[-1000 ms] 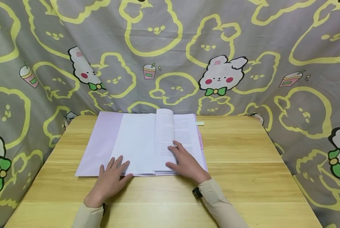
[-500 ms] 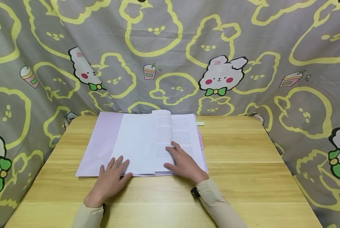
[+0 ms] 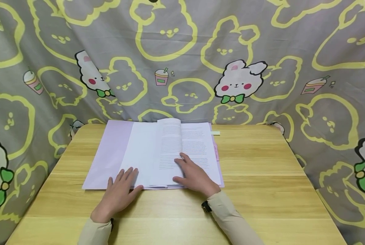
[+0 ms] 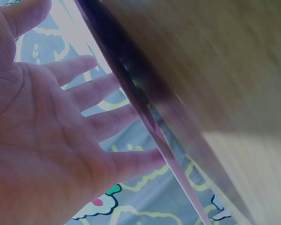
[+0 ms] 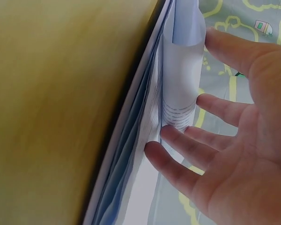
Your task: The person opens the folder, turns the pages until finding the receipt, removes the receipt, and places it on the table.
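Note:
A lilac folder (image 3: 107,160) lies spread on the table, with white printed sheets (image 3: 196,136) in its right half and a blank white page (image 3: 140,146) to the left. One printed page (image 3: 170,146) is bent over in a curl toward the left. My right hand (image 3: 196,177) touches this curl with fairly straight, spread fingers; in the right wrist view the thumb and fingertips meet the curled paper (image 5: 180,70). Spread flat, my left hand (image 3: 116,197) rests its fingers on the folder's lower left part, and the left wrist view shows the palm (image 4: 47,126) beside the folder's edge.
The wooden table (image 3: 262,177) extends to both sides and in front of the folder. A pale green tab (image 3: 215,133) and a pink tab (image 3: 216,152) stick out on its right. A patterned grey curtain (image 3: 185,51) hangs right behind the table.
My right hand has slid slightly left, and the curled page has moved left with it, covering more of the blank page. The left hand has stayed in place.

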### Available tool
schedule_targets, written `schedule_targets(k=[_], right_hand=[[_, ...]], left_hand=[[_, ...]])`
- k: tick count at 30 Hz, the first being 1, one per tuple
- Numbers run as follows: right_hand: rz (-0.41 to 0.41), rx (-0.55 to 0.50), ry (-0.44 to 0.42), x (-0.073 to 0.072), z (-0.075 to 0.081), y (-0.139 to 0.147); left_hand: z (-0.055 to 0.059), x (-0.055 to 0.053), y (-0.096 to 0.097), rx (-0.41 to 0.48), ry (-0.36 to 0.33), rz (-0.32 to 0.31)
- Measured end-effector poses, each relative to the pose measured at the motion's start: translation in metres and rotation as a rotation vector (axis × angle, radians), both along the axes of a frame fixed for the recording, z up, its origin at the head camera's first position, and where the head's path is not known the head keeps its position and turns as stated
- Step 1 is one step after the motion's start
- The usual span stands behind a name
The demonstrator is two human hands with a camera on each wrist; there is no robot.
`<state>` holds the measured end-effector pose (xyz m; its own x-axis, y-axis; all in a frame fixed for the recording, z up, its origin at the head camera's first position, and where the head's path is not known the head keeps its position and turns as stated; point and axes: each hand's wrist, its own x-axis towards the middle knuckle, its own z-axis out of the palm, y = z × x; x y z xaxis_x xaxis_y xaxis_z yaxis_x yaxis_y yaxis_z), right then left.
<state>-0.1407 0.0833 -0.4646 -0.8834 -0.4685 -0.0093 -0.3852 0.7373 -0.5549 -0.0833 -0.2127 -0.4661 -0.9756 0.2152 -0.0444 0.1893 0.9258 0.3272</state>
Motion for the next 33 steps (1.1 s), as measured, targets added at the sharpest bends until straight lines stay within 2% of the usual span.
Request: schedule_targets(k=[19, 33], right_hand=[[0.041, 0.053, 0.017, -0.003, -0.001, -0.016], [0.078, 0.079, 0.021, 0.002, 0.003, -0.031]], left_hand=[[0.002, 0.0, 0.001, 0.01, -0.013, -0.002], [0.004, 0.0, 0.002, 0.008, -0.018, -0.006]])
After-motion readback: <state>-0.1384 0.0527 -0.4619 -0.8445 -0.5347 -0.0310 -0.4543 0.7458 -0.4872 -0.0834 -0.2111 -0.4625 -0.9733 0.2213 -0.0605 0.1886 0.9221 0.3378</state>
